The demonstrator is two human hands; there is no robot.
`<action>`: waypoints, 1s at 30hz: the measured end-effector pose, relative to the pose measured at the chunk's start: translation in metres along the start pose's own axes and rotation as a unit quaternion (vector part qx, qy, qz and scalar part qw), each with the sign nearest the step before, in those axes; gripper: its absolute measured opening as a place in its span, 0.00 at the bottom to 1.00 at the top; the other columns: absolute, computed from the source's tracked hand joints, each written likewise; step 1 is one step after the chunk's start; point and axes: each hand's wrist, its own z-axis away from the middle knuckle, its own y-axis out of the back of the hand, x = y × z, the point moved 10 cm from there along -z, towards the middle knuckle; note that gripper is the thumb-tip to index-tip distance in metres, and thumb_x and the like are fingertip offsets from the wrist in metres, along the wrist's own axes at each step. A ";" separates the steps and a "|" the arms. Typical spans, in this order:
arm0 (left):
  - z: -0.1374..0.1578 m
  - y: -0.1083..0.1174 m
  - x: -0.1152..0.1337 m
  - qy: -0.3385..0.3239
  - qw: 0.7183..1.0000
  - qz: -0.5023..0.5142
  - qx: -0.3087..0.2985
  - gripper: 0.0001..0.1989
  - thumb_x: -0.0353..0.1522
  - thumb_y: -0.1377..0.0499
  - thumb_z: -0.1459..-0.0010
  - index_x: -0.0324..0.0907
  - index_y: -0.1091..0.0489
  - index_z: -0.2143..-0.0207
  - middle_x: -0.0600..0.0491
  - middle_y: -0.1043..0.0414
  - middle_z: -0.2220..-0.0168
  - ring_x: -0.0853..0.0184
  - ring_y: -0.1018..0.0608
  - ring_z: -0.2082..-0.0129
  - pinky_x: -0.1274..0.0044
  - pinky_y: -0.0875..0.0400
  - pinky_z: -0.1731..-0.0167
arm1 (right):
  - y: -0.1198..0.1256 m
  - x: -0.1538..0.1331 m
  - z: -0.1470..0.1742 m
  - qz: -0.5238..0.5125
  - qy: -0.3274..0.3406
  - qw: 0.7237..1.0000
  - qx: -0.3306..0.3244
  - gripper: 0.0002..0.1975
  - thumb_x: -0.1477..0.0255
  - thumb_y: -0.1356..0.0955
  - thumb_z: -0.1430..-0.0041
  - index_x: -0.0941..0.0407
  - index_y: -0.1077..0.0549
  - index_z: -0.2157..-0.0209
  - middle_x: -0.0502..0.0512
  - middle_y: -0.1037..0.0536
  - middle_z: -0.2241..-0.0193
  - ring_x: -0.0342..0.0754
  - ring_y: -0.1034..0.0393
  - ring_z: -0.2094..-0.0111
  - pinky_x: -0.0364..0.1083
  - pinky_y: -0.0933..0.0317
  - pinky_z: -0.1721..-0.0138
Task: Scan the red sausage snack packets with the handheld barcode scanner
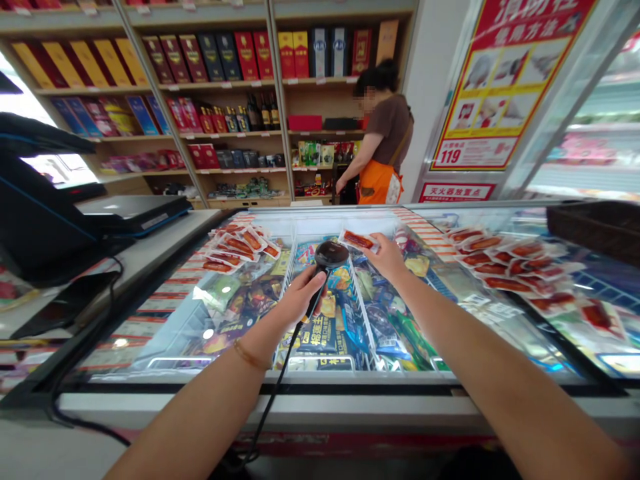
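Tall shelves (235, 84) with rows of boxes (247, 57) fill the top of the frame, and a person (390, 120) in an orange apron (375, 183) stands by them, right of the middle. Below is a long freezer (350, 403), with bags of food (320, 330) under its glass (205, 333).

Near the middle of the frame, a clear packet (357, 240) of reddish-brown food is up over the glass. It is just up and to the right of the round head of a black scanner (331, 255). The two are very close (I cannot tell if they touch). The packet's long side runs nearly sideways, with its right end a bit lower. The scanner's handle slants another way, from low on the left up to the head.

The right hand (389, 259) is the nearer one to the packet: its thumb and fingers pinch the right end. Its arm is long and mostly straight, and it slants up from the lower right of the frame. The left hand (303, 293) is wrapped round the scanner's handle, thumb on top, and its arm slants up from the bottom left. A thin black cord (280, 380) hangs from the handle.

One pile of packets (243, 247) lies on the left part of the glass, and a bigger pile (520, 267) lies at the right of the frame, past the right arm.
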 end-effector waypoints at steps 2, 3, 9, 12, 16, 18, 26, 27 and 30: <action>0.000 0.000 -0.001 0.004 1.000 -0.003 0.005 0.21 0.50 0.40 0.48 0.43 0.39 0.66 0.60 0.35 0.78 0.75 0.34 0.89 0.81 0.40 0.90 | -0.003 0.001 -0.001 0.004 0.005 1.000 -0.005 0.20 0.63 0.32 0.46 0.55 0.28 0.52 0.59 0.20 0.61 0.55 0.26 0.62 0.50 0.35 0.59; 0.000 0.001 -0.001 0.006 1.000 -0.002 0.017 0.22 0.51 0.40 0.49 0.43 0.39 0.66 0.60 0.35 0.78 0.75 0.34 0.89 0.81 0.40 0.90 | -0.004 0.002 -0.001 0.005 0.010 1.000 -0.004 0.20 0.65 0.32 0.46 0.56 0.28 0.53 0.60 0.20 0.60 0.56 0.26 0.60 0.51 0.35 0.58; 0.013 0.041 0.013 0.053 0.980 0.030 0.189 0.23 0.52 0.41 0.49 0.43 0.40 0.68 0.60 0.34 0.79 0.74 0.34 0.90 0.81 0.41 0.90 | -0.008 -0.010 -0.005 0.004 0.072 0.997 0.000 0.16 0.71 0.34 0.46 0.58 0.26 0.55 0.64 0.23 0.58 0.58 0.30 0.54 0.57 0.39 0.49; 0.028 0.071 0.035 0.046 0.973 0.041 0.221 0.21 0.51 0.43 0.47 0.43 0.41 0.69 0.60 0.35 0.79 0.74 0.34 0.90 0.80 0.42 0.90 | -0.020 -0.035 -0.013 -0.011 0.082 0.996 -0.014 0.18 0.71 0.35 0.45 0.59 0.27 0.52 0.63 0.25 0.58 0.56 0.31 0.54 0.56 0.39 0.48; 0.067 0.139 0.071 -0.020 0.951 -0.014 0.308 0.19 0.49 0.44 0.46 0.44 0.40 0.67 0.61 0.36 0.79 0.74 0.34 0.90 0.81 0.43 0.91 | -0.061 -0.115 -0.027 -0.046 0.118 0.991 -0.043 0.19 0.69 0.35 0.42 0.58 0.29 0.49 0.61 0.26 0.55 0.54 0.32 0.52 0.53 0.39 0.48; 0.093 0.174 0.082 -0.043 0.932 -0.039 0.358 0.18 0.49 0.44 0.45 0.44 0.40 0.67 0.62 0.36 0.79 0.74 0.34 0.90 0.81 0.43 0.91 | -0.094 -0.164 -0.033 -0.057 0.127 0.987 -0.075 0.19 0.69 0.35 0.41 0.58 0.29 0.48 0.61 0.27 0.54 0.53 0.32 0.51 0.51 0.39 0.47; 0.175 0.252 0.098 -0.087 0.886 -0.062 0.451 0.20 0.49 0.44 0.46 0.43 0.38 0.64 0.61 0.36 0.78 0.74 0.34 0.90 0.81 0.42 0.91 | -0.196 -0.284 -0.039 -0.029 0.094 0.985 -0.139 0.22 0.65 0.35 0.40 0.56 0.32 0.45 0.60 0.27 0.50 0.53 0.35 0.48 0.50 0.41 0.47; 0.179 0.256 0.096 -0.083 0.884 -0.055 0.456 0.20 0.49 0.44 0.46 0.43 0.38 0.63 0.61 0.36 0.78 0.74 0.34 0.90 0.81 0.42 0.91 | -0.201 -0.287 -0.039 -0.005 0.084 0.986 -0.142 0.23 0.64 0.35 0.40 0.55 0.33 0.44 0.60 0.28 0.50 0.54 0.36 0.47 0.51 0.41 0.47; 0.182 0.259 0.091 -0.074 0.885 -0.045 0.457 0.20 0.50 0.44 0.46 0.43 0.37 0.64 0.61 0.35 0.78 0.74 0.34 0.90 0.81 0.43 0.92 | -0.213 -0.286 -0.036 0.051 0.069 0.982 -0.165 0.22 0.64 0.35 0.41 0.54 0.31 0.46 0.61 0.28 0.49 0.58 0.38 0.46 0.54 0.42 0.48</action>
